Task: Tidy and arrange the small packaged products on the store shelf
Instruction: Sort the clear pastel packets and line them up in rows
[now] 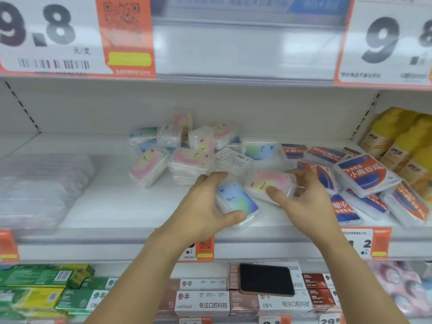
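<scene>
My left hand (205, 204) grips a clear plastic box with a blue-green label (238, 202) at the front of the white shelf (117, 202). Just to its right, my right hand (304, 197) holds a similar box with a pink-yellow label (268, 183), thumb on its front edge and fingers behind it. A loose heap of the same pastel boxes (187, 148) lies behind both hands, some flat, some tilted. Red-and-blue labelled boxes (364, 174) lie jumbled at the right.
Yellow bottles (397, 141) stand at the shelf's far right. Blurred clear packs (39, 183) fill the left end. A black phone (266, 279) lies on toothpaste cartons (203, 298) on the shelf below. Large price signs (53, 36) hang above.
</scene>
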Demonstrator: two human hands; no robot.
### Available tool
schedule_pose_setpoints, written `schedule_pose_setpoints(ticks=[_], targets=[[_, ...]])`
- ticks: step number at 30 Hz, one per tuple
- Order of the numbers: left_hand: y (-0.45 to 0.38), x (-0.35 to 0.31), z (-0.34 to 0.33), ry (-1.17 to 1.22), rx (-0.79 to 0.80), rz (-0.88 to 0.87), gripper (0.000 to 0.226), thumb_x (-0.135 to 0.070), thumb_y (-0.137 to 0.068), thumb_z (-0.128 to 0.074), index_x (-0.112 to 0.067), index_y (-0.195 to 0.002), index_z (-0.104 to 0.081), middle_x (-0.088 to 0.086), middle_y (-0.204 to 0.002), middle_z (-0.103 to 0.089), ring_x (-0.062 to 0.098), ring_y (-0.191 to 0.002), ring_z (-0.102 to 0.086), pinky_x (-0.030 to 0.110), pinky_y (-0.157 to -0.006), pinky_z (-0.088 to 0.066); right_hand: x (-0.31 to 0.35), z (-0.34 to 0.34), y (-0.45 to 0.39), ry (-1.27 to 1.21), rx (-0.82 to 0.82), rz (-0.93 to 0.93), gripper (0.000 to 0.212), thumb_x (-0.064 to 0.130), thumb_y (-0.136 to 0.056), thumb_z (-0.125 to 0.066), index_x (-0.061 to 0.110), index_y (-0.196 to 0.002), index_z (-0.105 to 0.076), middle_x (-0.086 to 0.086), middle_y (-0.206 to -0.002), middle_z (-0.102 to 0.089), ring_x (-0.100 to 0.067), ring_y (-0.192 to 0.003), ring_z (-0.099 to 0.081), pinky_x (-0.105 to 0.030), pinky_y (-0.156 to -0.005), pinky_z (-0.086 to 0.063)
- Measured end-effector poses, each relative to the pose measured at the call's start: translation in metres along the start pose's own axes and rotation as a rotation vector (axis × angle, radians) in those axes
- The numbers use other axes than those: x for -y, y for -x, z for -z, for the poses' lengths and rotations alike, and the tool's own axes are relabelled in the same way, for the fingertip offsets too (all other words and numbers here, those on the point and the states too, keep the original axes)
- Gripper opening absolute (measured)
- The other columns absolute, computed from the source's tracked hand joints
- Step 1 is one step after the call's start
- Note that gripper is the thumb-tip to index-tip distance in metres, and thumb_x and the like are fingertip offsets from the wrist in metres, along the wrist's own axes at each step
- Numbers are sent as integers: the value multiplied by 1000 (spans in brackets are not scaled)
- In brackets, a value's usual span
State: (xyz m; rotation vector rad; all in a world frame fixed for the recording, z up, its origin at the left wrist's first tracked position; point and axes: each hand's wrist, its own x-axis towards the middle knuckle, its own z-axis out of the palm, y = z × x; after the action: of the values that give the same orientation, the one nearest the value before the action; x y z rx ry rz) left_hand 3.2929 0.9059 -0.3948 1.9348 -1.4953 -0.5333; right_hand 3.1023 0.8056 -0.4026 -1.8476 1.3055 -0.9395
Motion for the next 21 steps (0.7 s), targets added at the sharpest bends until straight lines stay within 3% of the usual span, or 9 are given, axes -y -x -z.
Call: schedule_pose_setpoints(ticks=[4, 7, 9, 11, 13, 14, 16, 18, 21], targets=[[8, 1, 18, 3, -169, 28, 87, -36, -62, -88, -30, -137, -44, -9, -121, -45, 9, -106, -53, 24, -94, -46, 2, -14, -2, 205, 67, 59, 42, 36, -80, -77, 17, -116, -63, 6, -103, -66, -15, -94, -62, -20, -71, -44], [17, 7, 39, -27, -275, 9, 69, -26, -64, -88, -34, -125, -57, -11, -111, -46, 1, -90, -56, 12, -84, -42, 4, -25, -4, 322, 85, 68, 49, 45, -83, -72, 19, -124, -62, -2, -120, -64, -20, -106, -60, -29, -86, -48], [22, 16, 56, -55, -331, -9, 64, -16, -66, -86, -43, -116, -57, -12, -110, -45, -3, -89, -54, 12, -84, -42, 9, -31, -5, 340, 51, 78, 55, 46, -82, -71, 21, -129, -58, -4, -129, -58, -24, -115, -57, -32, -93, -47], [28, 29, 75, -49, -335, -8, 63, -10, -71, -82, -49, -110, -53, -12, -112, -49, -4, -90, -56, 16, -85, -46, 19, -38, -4, 262, -44, 180, 44, 40, -82, -73, 21, -121, -64, 0, -124, -59, -20, -115, -56, -21, -90, -43], [34, 43, 89, -19, -275, 4, 58, -6, -77, -76, -50, -107, -51, -16, -112, -58, -6, -91, -58, 8, -77, -46, 35, -50, -3, 153, -133, 346, 27, 23, -82, -73, 18, -108, -69, 4, -110, -63, -16, -107, -58, -5, -84, -36], [38, 49, 94, -20, -242, 10, 56, -5, -80, -73, -49, -108, -51, -16, -113, -59, -5, -95, -57, 6, -76, -45, 43, -58, -4, 134, -148, 421, 25, 17, -81, -72, 16, -106, -69, 4, -107, -63, -16, -104, -58, -4, -83, -36], [44, 58, 96, -40, -210, 20, 54, -4, -83, -67, -45, -114, -51, -13, -118, -59, 3, -100, -56, 17, -85, -48, 54, -75, -9, 148, -76, 521, 36, 18, -81, -70, 15, -116, -65, -1, -115, -64, -19, -109, -56, -18, -92, -42], [48, 63, 97, -36, -211, 25, 55, -3, -83, -64, -44, -117, -50, -13, -120, -56, 9, -104, -56, 33, -95, -49, 61, -90, -13, 209, 91, 484, 55, 30, -85, -68, 21, -136, -51, -1, -136, -54, -20, -126, -45, -32, -103, -40], [53, 67, 103, 13, -204, 9, 50, -3, -83, -63, -41, -113, -52, -15, -118, -58, 7, -108, -56, 39, -98, -47, 63, -111, -16, 351, 213, 437, 74, 49, -88, -62, 25, -151, -30, -1, -153, -39, -22, -139, -34, -40, -113, -32]])
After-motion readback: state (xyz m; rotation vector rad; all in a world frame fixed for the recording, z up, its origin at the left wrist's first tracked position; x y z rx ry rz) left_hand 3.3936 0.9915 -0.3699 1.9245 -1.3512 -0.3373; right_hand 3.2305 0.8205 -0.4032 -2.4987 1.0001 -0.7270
